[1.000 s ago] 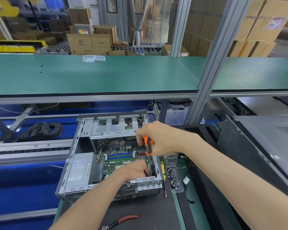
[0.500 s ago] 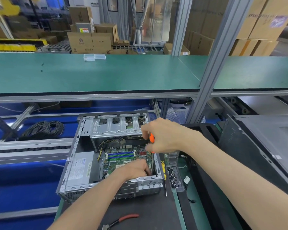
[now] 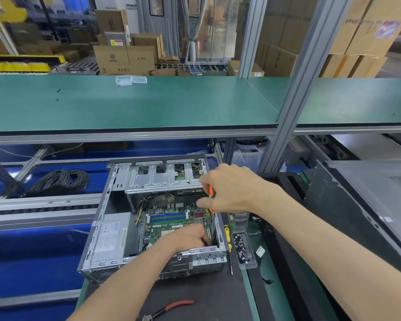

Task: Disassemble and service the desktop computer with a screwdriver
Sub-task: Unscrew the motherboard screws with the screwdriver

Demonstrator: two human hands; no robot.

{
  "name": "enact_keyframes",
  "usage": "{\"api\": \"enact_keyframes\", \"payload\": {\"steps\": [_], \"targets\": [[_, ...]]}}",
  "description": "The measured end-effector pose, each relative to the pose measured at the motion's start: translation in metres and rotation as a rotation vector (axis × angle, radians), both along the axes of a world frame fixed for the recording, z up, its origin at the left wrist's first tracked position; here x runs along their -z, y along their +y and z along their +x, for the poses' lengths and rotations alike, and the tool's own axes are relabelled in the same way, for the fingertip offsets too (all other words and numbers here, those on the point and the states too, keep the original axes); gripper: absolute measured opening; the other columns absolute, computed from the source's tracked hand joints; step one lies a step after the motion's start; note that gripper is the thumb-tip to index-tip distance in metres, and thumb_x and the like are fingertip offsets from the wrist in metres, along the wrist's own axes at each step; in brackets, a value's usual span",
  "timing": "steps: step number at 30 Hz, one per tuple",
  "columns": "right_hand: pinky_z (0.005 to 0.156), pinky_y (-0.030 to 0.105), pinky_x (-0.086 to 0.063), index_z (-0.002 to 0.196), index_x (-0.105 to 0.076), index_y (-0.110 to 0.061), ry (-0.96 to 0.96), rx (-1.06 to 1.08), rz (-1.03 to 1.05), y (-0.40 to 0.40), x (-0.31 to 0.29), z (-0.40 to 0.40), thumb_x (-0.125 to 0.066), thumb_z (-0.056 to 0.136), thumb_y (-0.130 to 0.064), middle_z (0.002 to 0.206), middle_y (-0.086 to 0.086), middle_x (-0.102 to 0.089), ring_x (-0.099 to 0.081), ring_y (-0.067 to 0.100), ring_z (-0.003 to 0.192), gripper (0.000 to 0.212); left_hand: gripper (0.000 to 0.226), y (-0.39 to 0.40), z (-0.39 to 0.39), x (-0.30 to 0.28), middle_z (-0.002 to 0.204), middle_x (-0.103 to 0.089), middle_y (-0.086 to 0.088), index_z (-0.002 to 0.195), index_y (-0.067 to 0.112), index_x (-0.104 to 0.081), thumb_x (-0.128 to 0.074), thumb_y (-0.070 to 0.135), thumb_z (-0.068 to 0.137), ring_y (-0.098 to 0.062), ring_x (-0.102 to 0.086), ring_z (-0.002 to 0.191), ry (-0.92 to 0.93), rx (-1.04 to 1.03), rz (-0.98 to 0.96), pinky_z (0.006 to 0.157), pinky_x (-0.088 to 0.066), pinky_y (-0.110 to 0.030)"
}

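A coil of black cable lies far left on the blue conveyor, well apart from the work. Right of it, the open desktop computer case sits on a dark mat at the near edge of the bench, with its grey power supply on the left side and the green motherboard in the middle. The steel chassis looks stiff and fairly heavy, best gripped by its folded rim; the board is fragile and should be held by its edges only.

The left hand reaches into the near right corner of the case, fingers curled down at the board; whether they pinch anything is hidden. Above it the right hand grasps the orange-handled screwdriver, shaft pointing down into the case.

Red-handled pliers lie on the mat at the near edge. Just right of the case rest a yellow-handled screwdriver and a clear tray of dark screws.

A green shelf spans overhead, and cardboard boxes are stacked in the warehouse beyond.
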State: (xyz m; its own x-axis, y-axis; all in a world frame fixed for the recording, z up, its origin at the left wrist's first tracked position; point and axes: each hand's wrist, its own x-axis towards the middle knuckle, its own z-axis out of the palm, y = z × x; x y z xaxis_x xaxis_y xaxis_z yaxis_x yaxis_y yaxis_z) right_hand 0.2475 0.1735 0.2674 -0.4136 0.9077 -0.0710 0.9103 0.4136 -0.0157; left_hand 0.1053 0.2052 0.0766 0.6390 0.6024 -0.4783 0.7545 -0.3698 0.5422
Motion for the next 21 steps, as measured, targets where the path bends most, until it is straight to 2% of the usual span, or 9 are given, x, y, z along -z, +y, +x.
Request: {"api": "enact_keyframes", "payload": {"steps": [2, 4, 6, 9, 12, 14, 15, 19, 21], "targets": [[0.066, 0.038, -0.036, 0.086, -0.048, -0.018, -0.081, 0.045, 0.078, 0.000, 0.003, -0.004, -0.049, 0.097, -0.057, 0.070, -0.003, -0.032, -0.041, 0.027, 0.073, 0.041, 0.042, 0.000, -0.001, 0.000, 0.116, -0.073, -0.010, 0.115, 0.005, -0.074, -0.055, -0.005, 0.079, -0.021, -0.067, 0.098, -0.004, -0.001, -0.003, 0.075, -0.053, -0.025], [0.069, 0.038, -0.039, 0.089, -0.055, -0.016, -0.009, 0.013, -0.002, 0.000, 0.003, -0.007, -0.052, 0.100, -0.041, 0.072, -0.003, -0.035, -0.049, 0.031, 0.081, 0.028, 0.039, 0.001, -0.001, 0.000, 0.114, -0.074, -0.011, 0.112, 0.004, -0.074, -0.055, -0.005, 0.079, -0.021, -0.068, 0.094, -0.007, 0.000, -0.003, 0.072, -0.053, -0.021], [0.072, 0.035, -0.043, 0.090, -0.062, -0.020, 0.090, -0.057, -0.113, 0.001, -0.001, -0.006, -0.058, 0.093, -0.022, 0.077, -0.003, -0.051, -0.057, 0.028, 0.088, 0.005, 0.036, 0.001, -0.001, -0.001, 0.106, -0.075, -0.012, 0.107, 0.003, -0.075, -0.055, -0.004, 0.078, -0.016, -0.064, 0.079, -0.004, 0.005, 0.005, 0.056, -0.045, -0.009], [0.074, 0.037, -0.052, 0.097, -0.064, -0.023, 0.170, -0.109, -0.274, 0.000, -0.007, -0.004, -0.062, 0.078, -0.005, 0.097, -0.004, -0.060, -0.058, 0.020, 0.090, 0.026, 0.034, 0.001, -0.001, 0.000, 0.103, -0.076, -0.011, 0.107, 0.003, -0.076, -0.056, -0.003, 0.079, -0.013, -0.061, 0.077, 0.000, 0.003, 0.006, 0.051, -0.039, -0.005], [0.067, 0.038, -0.047, 0.094, -0.056, -0.025, 0.092, -0.041, -0.129, -0.002, -0.003, -0.004, -0.067, 0.082, -0.031, 0.089, -0.003, -0.052, -0.054, 0.024, 0.084, 0.017, 0.037, 0.002, 0.000, 0.000, 0.110, -0.075, -0.009, 0.110, 0.006, -0.075, -0.056, -0.002, 0.080, -0.016, -0.064, 0.085, 0.014, 0.007, 0.002, 0.056, -0.043, -0.007], [0.067, 0.037, -0.038, 0.089, -0.048, -0.021, -0.047, 0.040, 0.025, -0.001, 0.001, -0.005, -0.057, 0.092, -0.054, 0.075, -0.003, -0.039, -0.044, 0.026, 0.074, 0.034, 0.038, 0.002, 0.000, 0.002, 0.114, -0.074, -0.008, 0.112, 0.008, -0.075, -0.056, -0.001, 0.080, -0.015, -0.065, 0.088, 0.019, 0.011, -0.002, 0.052, -0.041, -0.004], [0.068, 0.038, -0.037, 0.089, -0.047, -0.020, -0.054, 0.053, 0.042, -0.001, 0.002, -0.005, -0.054, 0.095, -0.054, 0.074, -0.003, -0.036, -0.042, 0.027, 0.074, 0.035, 0.038, 0.003, 0.000, 0.003, 0.115, -0.074, -0.008, 0.113, 0.008, -0.075, -0.057, 0.000, 0.080, -0.016, -0.066, 0.090, 0.019, 0.013, -0.009, 0.052, -0.042, -0.004], [0.067, 0.035, -0.046, 0.094, -0.059, -0.020, 0.116, -0.052, -0.136, 0.002, 0.000, -0.003, -0.062, 0.089, -0.018, 0.080, -0.005, -0.054, -0.054, 0.021, 0.080, 0.007, 0.031, 0.004, -0.001, 0.006, 0.115, -0.073, -0.013, 0.115, 0.006, -0.073, -0.061, 0.009, 0.087, -0.024, -0.067, 0.096, 0.037, 0.019, -0.021, 0.078, -0.055, -0.025], [0.066, 0.035, -0.051, 0.098, -0.058, -0.024, 0.196, -0.064, -0.238, 0.001, -0.003, 0.000, -0.063, 0.078, -0.005, 0.086, -0.005, -0.059, -0.054, 0.011, 0.077, 0.029, 0.027, 0.004, 0.002, 0.007, 0.107, -0.071, -0.023, 0.110, -0.002, -0.071, -0.063, 0.015, 0.092, -0.025, -0.060, 0.081, 0.068, 0.045, -0.007, 0.068, -0.050, -0.028]]}}
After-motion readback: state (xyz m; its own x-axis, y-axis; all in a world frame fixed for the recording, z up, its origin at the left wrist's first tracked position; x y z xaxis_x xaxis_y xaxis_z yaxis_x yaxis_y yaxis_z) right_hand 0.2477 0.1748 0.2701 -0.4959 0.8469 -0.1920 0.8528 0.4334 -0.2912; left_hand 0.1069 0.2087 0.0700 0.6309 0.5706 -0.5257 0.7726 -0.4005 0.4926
